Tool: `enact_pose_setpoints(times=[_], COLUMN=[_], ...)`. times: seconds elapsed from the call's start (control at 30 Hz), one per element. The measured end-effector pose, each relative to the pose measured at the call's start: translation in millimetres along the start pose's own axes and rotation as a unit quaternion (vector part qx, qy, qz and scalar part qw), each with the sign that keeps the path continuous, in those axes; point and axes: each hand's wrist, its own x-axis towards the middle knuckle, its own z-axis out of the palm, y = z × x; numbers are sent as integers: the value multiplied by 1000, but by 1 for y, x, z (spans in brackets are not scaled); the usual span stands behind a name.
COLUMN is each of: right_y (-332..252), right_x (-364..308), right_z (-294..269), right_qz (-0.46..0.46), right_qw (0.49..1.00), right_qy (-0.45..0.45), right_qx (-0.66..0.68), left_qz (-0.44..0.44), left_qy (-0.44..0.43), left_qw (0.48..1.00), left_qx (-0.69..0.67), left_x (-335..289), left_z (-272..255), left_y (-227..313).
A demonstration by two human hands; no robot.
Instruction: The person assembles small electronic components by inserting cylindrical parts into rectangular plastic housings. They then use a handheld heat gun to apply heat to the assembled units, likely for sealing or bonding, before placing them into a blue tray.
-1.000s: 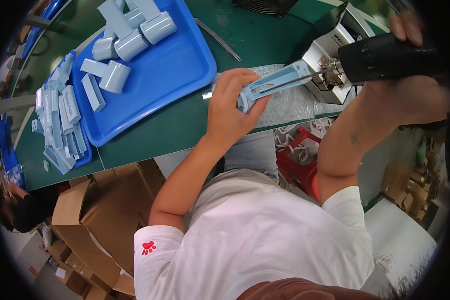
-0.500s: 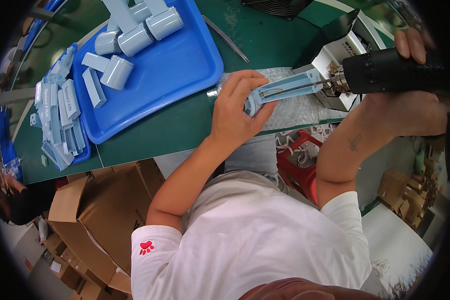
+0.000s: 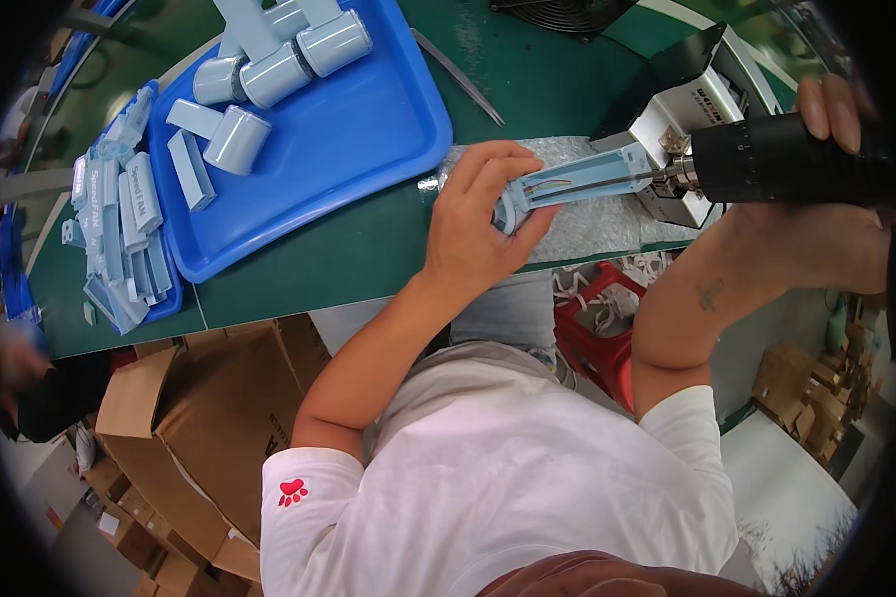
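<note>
- And there was the left hand point(image 3: 478, 214), thumb and fingers pinching the rounded end of the pale blue plastic housing point(image 3: 592, 164)!
- The right hand point(image 3: 828, 114) was wrapped around the black electric screwdriver point(image 3: 791, 159), fingers over its top, the rest partly hidden.
- The long thin bit point(image 3: 612, 181) lay along the open channel; whether its tip met a screw, you couldn't tell.
- Good form, in my judgement, called for a firm left pinch, the bit in line with the channel, and steady pressure without tilting.
- Those fine wires point(image 3: 553, 184) inside deserved care; a wandering bit could have snagged them.
- The housing itself was up over the bubble wrap point(image 3: 567, 234), near the table's front edge: a slim trough, open side showing, rounded at the gripped end, smooth-walled and light blue.
</note>
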Motion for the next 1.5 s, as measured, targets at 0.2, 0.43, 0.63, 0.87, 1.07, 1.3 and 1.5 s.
enact_pose_setpoints(times=[0.2, 0.43, 0.63, 0.87, 1.07, 1.3, 1.5], right_y=[0, 11, -3, -27, -11, -8, -33], right_x=[-15, -36, -21, 6, 7, 0, 2], right_z=[1, 19, 35, -2, -5, -4, -17], right_qz=[11, 37, -33, -192, -251, -235, -167], right_qw=[1000, 998, 978, 961, 902, 920, 962], right_qy=[-13, -10, -22, 106, 163, 116, 90], right_qx=[13, 54, 206, -167, -312, -290, -198], left_qz=[1, 14, 9, -26, -14, -9, -18], left_qy=[-2, -10, -1, -3, 0, 3, 4], left_qw=[1000, 1000, 999, 999, 999, 1000, 1000], left_qx=[4, -2, 32, 26, 29, 22, 18], left_x=[-5, -1, 6, 1, 0, 0, 0], left_z=[1, -8, 4, 4, 4, 4, 4], left_y=[-1, -1, 2, 6, 3, 3, 3])
